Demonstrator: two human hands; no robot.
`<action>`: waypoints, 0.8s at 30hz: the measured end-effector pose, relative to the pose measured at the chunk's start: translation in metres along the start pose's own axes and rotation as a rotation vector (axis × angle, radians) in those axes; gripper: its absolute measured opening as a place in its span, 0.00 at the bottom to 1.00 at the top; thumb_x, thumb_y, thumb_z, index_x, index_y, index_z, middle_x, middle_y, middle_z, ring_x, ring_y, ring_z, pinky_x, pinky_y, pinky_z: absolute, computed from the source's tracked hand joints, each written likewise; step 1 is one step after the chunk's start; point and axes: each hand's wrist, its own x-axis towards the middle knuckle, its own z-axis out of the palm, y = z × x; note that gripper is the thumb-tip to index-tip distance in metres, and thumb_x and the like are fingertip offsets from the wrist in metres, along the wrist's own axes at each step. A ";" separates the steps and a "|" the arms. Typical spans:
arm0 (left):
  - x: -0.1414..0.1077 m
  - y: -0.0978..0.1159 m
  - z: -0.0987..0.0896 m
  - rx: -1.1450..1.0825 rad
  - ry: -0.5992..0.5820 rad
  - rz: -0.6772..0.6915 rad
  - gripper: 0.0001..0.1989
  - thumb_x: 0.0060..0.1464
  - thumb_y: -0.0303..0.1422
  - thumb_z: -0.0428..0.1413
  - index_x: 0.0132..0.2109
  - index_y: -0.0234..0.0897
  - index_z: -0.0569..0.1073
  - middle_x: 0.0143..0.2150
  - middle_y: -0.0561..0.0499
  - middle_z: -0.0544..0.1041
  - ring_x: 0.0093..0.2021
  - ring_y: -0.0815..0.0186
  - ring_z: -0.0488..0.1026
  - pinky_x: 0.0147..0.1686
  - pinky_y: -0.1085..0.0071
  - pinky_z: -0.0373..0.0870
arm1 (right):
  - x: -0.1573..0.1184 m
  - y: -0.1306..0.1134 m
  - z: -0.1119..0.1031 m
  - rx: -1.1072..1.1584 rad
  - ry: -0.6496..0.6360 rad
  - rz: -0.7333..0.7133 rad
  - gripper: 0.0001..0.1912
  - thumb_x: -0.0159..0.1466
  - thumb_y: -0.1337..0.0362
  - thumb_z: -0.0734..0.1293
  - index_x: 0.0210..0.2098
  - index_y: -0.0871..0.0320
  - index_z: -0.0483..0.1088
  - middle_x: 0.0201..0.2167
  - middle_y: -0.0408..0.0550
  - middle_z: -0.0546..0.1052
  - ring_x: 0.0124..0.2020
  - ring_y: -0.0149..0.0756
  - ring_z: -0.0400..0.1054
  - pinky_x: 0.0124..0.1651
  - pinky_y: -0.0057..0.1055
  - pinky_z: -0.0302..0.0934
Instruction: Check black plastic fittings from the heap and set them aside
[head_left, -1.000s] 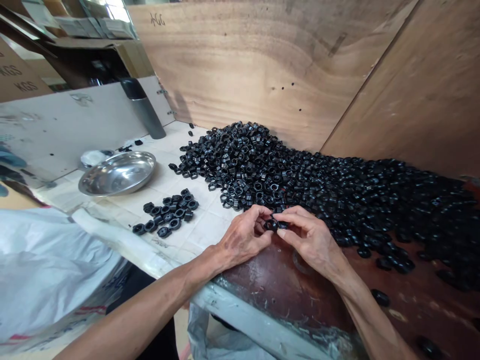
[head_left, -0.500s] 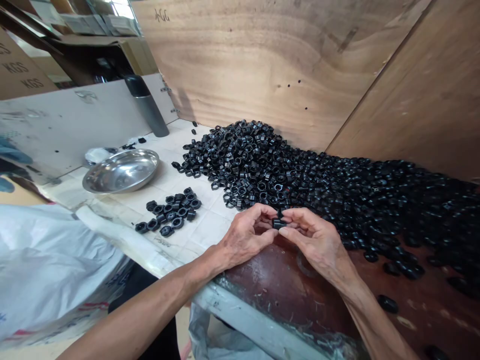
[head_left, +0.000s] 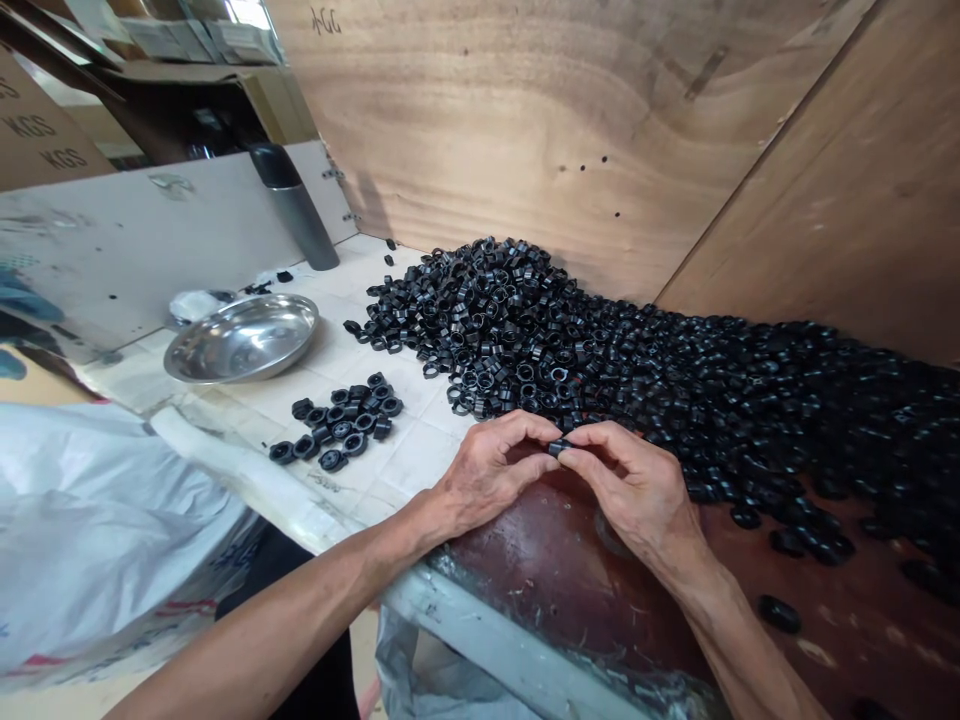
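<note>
L hand (head_left: 487, 470) & R hand (head_left: 649, 490) met in front of the person, thumb & forefinger of each clamped on one small black part (head_left: 558, 448), L on one end, R on the other. Part was held just off the near edge of the big heap (head_left: 495, 310), over the red-brown section (head_left: 540, 550) of the table (head_left: 397, 465). Exact shape of it hard to tell, fingertips covered much of it.

Heap = lots of black ring-like pcs, tallest abt mid-view, spreading lower to the R along the wooden panel (head_left: 525, 110). A few strays lay on the red-brown bit, incl. a loose pc (head_left: 778, 613) to the R of R forearm.

L of the hands, on the pale part of the table, a small group (head_left: 341, 425) of black pcs sat well apart from the heap, mostly one layer, some w/ ring side up. Behind it, a shiny metal bowl (head_left: 244, 340), tilted a bit, w/ a white bundle (head_left: 195, 305) right by its far L side. Further back, a dk grey flask (head_left: 300, 215) w/ black cap stood nr the low white panel (head_left: 150, 250).

Far L: cardboard box (head_left: 37, 130) marked "KGS", & below, a big white sack (head_left: 97, 520) beside the table edge.
</note>
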 end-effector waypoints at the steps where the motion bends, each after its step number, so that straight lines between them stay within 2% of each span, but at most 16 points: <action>1: 0.000 0.000 0.000 -0.003 0.003 -0.003 0.09 0.58 0.26 0.62 0.46 0.36 0.78 0.46 0.47 0.79 0.47 0.63 0.78 0.50 0.67 0.75 | 0.001 -0.002 -0.001 -0.001 0.012 -0.025 0.07 0.68 0.58 0.69 0.38 0.51 0.78 0.38 0.45 0.81 0.38 0.37 0.75 0.43 0.32 0.67; 5: 0.001 0.003 0.001 -0.079 0.025 -0.090 0.09 0.56 0.27 0.64 0.45 0.35 0.79 0.44 0.47 0.80 0.45 0.63 0.78 0.48 0.67 0.75 | 0.002 -0.005 -0.003 0.073 0.025 -0.068 0.05 0.67 0.61 0.69 0.39 0.52 0.79 0.42 0.46 0.81 0.44 0.39 0.75 0.47 0.33 0.68; 8: 0.001 0.004 0.002 -0.129 0.032 -0.135 0.09 0.56 0.27 0.64 0.45 0.35 0.79 0.44 0.47 0.80 0.45 0.63 0.78 0.47 0.67 0.76 | 0.001 -0.003 0.000 0.125 0.032 -0.024 0.05 0.66 0.61 0.70 0.40 0.52 0.78 0.42 0.46 0.80 0.43 0.38 0.76 0.48 0.32 0.69; 12: 0.001 0.001 0.002 -0.046 0.028 -0.022 0.09 0.57 0.28 0.64 0.46 0.36 0.79 0.46 0.46 0.80 0.47 0.63 0.78 0.49 0.67 0.75 | -0.001 -0.002 0.005 0.163 0.045 0.075 0.16 0.66 0.57 0.70 0.51 0.53 0.73 0.38 0.45 0.80 0.37 0.36 0.77 0.41 0.29 0.70; 14: 0.001 0.000 0.001 0.003 0.017 0.047 0.09 0.57 0.27 0.64 0.47 0.36 0.79 0.46 0.46 0.80 0.47 0.63 0.78 0.50 0.67 0.75 | -0.002 -0.004 0.006 0.106 0.037 0.066 0.16 0.68 0.56 0.68 0.53 0.54 0.71 0.34 0.44 0.80 0.32 0.34 0.76 0.37 0.28 0.69; 17: 0.000 0.000 0.001 0.026 -0.002 0.086 0.09 0.58 0.27 0.63 0.47 0.35 0.79 0.46 0.46 0.81 0.46 0.64 0.78 0.49 0.68 0.75 | -0.002 -0.007 0.003 0.005 0.026 0.011 0.12 0.71 0.56 0.64 0.48 0.55 0.72 0.28 0.42 0.78 0.27 0.33 0.74 0.33 0.27 0.66; 22: 0.000 0.001 0.000 0.010 0.012 0.021 0.08 0.59 0.28 0.63 0.46 0.36 0.78 0.45 0.46 0.80 0.45 0.63 0.78 0.48 0.67 0.75 | -0.002 -0.005 -0.007 -0.040 -0.119 -0.046 0.11 0.69 0.56 0.66 0.48 0.53 0.74 0.33 0.44 0.80 0.31 0.35 0.74 0.34 0.27 0.65; 24: 0.001 0.002 -0.001 0.009 0.001 0.023 0.08 0.59 0.27 0.62 0.46 0.35 0.78 0.45 0.46 0.80 0.46 0.63 0.78 0.49 0.66 0.75 | -0.002 -0.003 -0.008 -0.090 -0.152 -0.011 0.11 0.70 0.54 0.64 0.40 0.53 0.76 0.28 0.43 0.78 0.28 0.34 0.72 0.32 0.28 0.63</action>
